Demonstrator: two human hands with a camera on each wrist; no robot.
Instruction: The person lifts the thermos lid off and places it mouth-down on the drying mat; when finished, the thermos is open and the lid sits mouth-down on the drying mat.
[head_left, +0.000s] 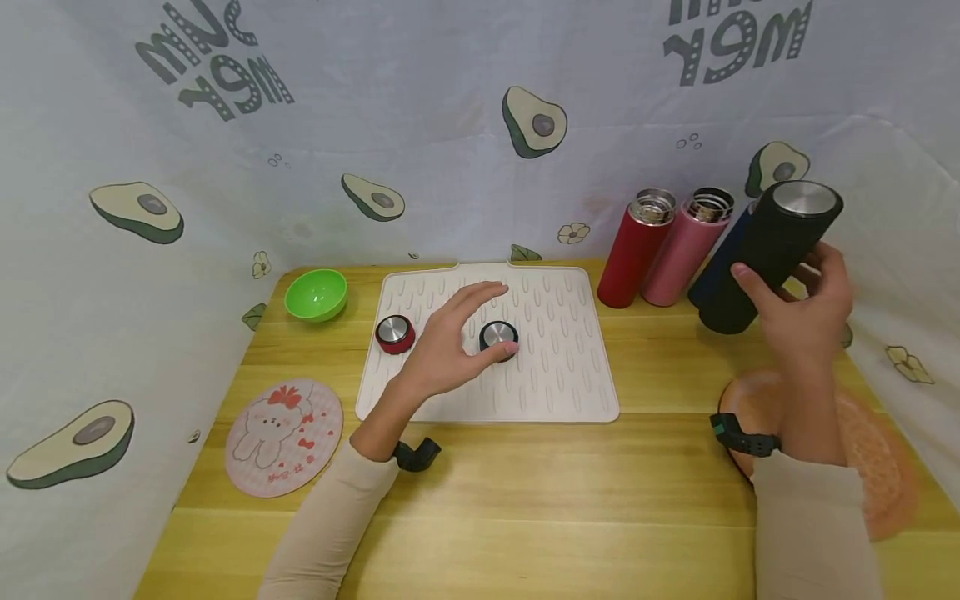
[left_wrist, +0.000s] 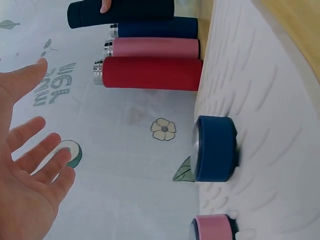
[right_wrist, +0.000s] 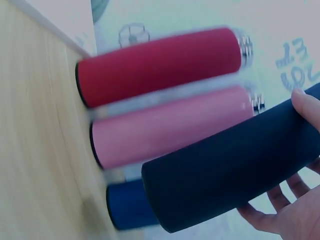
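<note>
Your right hand [head_left: 810, 308] clasps the black bottle [head_left: 772, 250] around its body, raised off the table [head_left: 570, 500] just beside the blue bottle [right_wrist: 131, 204]; your left hand [head_left: 453, 350] holds nothing, thumb and fingers apart over the white mat [head_left: 555, 367]. Expect a stiff, fairly weighty cylinder (its matte coat probably resists slipping), best gripped mid-body rather than by the steel-topped lid [head_left: 804, 198].

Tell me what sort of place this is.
Probably an indoor tabletop corner, perhaps staged for filming: a wood-grain table, an avocado-print cloth along its back and sides, and a white mat laid on top.
</note>
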